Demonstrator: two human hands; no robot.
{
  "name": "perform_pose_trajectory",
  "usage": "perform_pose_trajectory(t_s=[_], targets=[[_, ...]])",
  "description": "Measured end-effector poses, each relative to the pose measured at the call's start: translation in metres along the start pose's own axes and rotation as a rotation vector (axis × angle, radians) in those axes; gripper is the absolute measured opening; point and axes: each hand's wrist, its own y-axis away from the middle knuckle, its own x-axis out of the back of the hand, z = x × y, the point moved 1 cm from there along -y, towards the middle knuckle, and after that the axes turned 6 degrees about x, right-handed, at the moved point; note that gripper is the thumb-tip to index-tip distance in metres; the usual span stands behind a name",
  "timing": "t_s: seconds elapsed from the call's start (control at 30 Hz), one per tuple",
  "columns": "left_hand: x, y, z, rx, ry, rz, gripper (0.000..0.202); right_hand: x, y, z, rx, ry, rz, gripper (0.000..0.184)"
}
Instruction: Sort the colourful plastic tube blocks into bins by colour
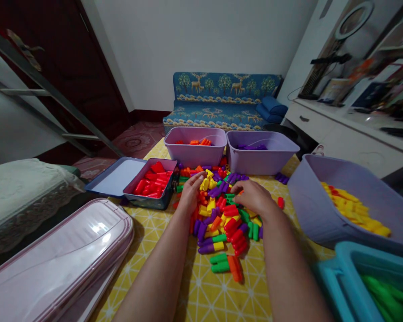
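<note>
A mixed heap of plastic finger-shaped building blocks (218, 210) in red, yellow, green, purple and orange lies on the table between my forearms. At the heap's far left side, my left hand (190, 191) is closed with its fingertips against a yellow block (204, 184). My right hand (253, 195) reaches over the right side, fingers curved and apart, near purple blocks (218, 191) and green ones. A bit of orange block (241, 192) shows by its fingers, which partly cover the pieces below. Nearest me lie joined green blocks (219, 264) and orange blocks (235, 268).
Lilac bins with orange (195, 154) and purple pieces (263, 161) stand behind the heap. Right are a lilac bin (309, 210) of yellow pieces and a teal bin (342, 268) with green. Left are an open case (147, 202) of red pieces and pinkish lids (70, 250).
</note>
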Motion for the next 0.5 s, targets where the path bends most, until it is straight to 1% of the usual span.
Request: perform_pose_trajectory(t_s=[0.03,0.07,0.1,0.13,0.23,0.3,0.37,0.43,0.47,0.5], targets=[[0.000,0.000,0.000,0.000,0.000,0.002,0.045,0.002,0.003,-0.002,0.014,0.051,-0.065,0.026],[0.000,0.000,-0.001,-0.001,-0.007,0.007,0.045,0.001,0.005,-0.005,0.041,0.077,-0.097,0.033],[0.000,0.001,0.000,-0.006,-0.025,0.015,0.044,-0.002,0.005,-0.007,0.072,0.090,-0.097,0.037],[-0.001,0.002,0.000,-0.012,-0.055,0.022,0.044,-0.007,0.005,-0.009,0.100,0.096,-0.074,0.037],[-0.005,0.007,0.002,-0.017,-0.191,0.000,0.048,-0.024,-0.002,-0.012,0.106,0.046,0.031,0.022],[-0.009,0.011,0.004,-0.030,-0.314,-0.073,0.056,-0.032,-0.008,-0.012,0.070,-0.045,0.091,0.017],[-0.014,0.014,0.005,-0.124,-0.481,-0.163,0.068,-0.036,-0.013,-0.012,0.050,-0.148,0.167,0.016],[-0.017,0.014,0.005,-0.282,-0.663,-0.224,0.080,-0.038,-0.015,-0.011,0.052,-0.242,0.273,0.016],[-0.017,0.014,0.004,-0.356,-0.740,-0.235,0.080,-0.039,-0.016,-0.011,0.054,-0.294,0.326,0.016],[-0.016,0.012,0.003,-0.408,-0.800,-0.231,0.075,-0.039,-0.016,-0.011,0.057,-0.353,0.367,0.016]])
